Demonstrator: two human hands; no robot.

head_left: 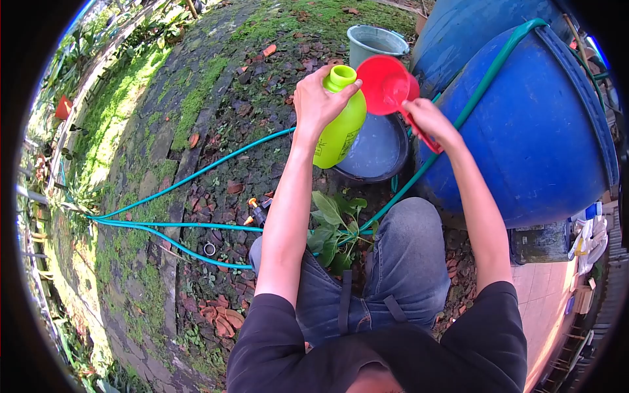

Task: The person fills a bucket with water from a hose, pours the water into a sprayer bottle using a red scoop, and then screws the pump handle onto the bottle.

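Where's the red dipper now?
Head view: red dipper in the right hand, just right of the green bottle, left of the blue barrel.

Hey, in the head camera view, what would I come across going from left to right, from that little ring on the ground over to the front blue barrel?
Small ring, orange-and-black nozzle, lime-green bottle, red dipper, front blue barrel.
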